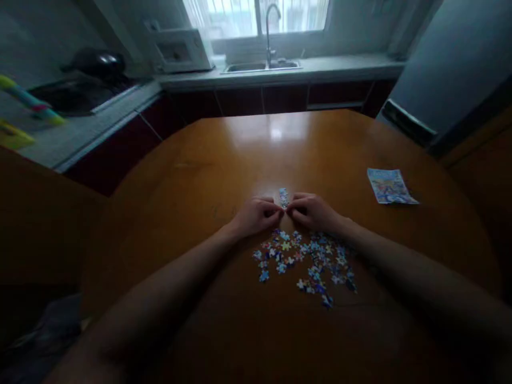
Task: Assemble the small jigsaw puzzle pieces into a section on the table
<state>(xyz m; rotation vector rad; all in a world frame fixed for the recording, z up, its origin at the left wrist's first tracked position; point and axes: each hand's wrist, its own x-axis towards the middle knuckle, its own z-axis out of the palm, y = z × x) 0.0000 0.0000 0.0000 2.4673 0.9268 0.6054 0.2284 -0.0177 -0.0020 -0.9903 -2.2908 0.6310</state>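
Note:
A narrow strip of joined jigsaw pieces (283, 196) lies on the wooden table, pointing away from me. My left hand (259, 215) is at its near left side, thumb and finger pinched at the strip's bottom end. From the other side my right hand (314, 211) pinches the same end, so the fingertips of both hands almost meet. Which single piece each hand grips is too small to make out. Closer to me, many loose jigsaw pieces (314, 256) are scattered, some partly under my right forearm.
A colourful printed sheet (391, 186) lies on the right of the rounded wooden table (192, 176). Beyond the table are a counter with a sink (248, 67), a white microwave (182, 50) and a dark pan (98, 63) on the stove. A fridge (448, 69) stands at right.

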